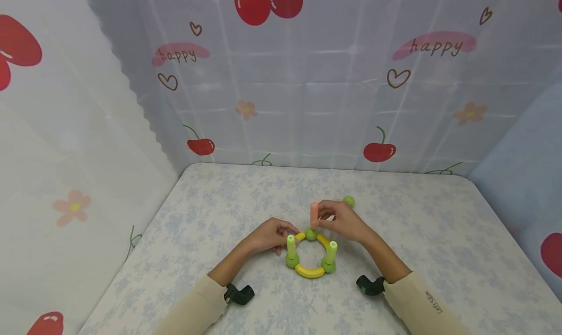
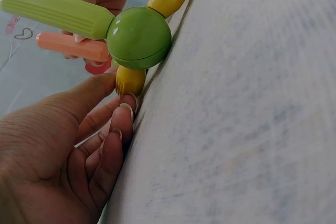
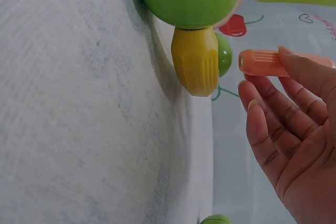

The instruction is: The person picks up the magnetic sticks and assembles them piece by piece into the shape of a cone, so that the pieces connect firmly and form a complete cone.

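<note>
A ring of curved yellow rods (image 1: pixel 310 272) joined by green balls (image 1: pixel 291 260) lies on the table. Light-green sticks (image 1: pixel 332 252) stand upright on the two near balls. My left hand (image 1: pixel 270 235) pinches a yellow rod (image 2: pixel 130 81) at the ring's left side between thumb and fingertips. With thumb and fingers, my right hand (image 1: pixel 340 219) holds an orange stick (image 1: pixel 313 215) upright over the far green ball (image 1: pixel 311 234). In the right wrist view, a small gap shows between the orange stick's (image 3: pixel 262 62) lower end and that ball (image 3: pixel 224 55).
A loose green ball (image 1: pixel 349 201) sits behind my right hand. The table is covered by a pale blue-patterned cloth (image 1: pixel 219 193). Cherry-printed curtains (image 1: pixel 281 81) hang at the back and sides. Dark wrist devices (image 1: pixel 239 294) are strapped near both sleeves.
</note>
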Demonstrator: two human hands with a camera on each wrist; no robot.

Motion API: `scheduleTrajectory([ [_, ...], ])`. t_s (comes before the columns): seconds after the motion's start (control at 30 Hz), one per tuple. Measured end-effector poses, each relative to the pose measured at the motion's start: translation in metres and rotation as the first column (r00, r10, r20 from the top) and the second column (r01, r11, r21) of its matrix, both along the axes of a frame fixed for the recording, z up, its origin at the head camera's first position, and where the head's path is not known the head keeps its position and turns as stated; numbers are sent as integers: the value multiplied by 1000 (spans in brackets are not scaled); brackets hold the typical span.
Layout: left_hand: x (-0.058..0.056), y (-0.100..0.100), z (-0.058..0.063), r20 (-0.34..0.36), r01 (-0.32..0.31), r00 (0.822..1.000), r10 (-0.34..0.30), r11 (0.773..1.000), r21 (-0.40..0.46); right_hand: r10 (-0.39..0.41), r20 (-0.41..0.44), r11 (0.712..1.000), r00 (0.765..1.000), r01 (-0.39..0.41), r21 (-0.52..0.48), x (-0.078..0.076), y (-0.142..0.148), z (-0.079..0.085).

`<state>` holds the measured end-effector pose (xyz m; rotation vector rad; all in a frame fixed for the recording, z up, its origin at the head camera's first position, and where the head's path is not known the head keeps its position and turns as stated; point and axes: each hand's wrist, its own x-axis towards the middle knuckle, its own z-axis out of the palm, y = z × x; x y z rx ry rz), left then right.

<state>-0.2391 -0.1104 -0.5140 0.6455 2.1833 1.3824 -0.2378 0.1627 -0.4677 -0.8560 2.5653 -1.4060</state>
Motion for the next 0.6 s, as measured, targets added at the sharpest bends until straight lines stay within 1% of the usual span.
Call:
scheduleTrajectory([
  [0.27, 0, 0, 1, 2, 4, 1000, -4, 1000, 9, 41, 19, 999, 999, -41, -18, 0, -3, -2],
  [0.6, 0, 0, -1, -2, 6, 1000, -6, 1000, 11, 54, 42, 998, 998, -55, 13, 1, -3, 1],
])
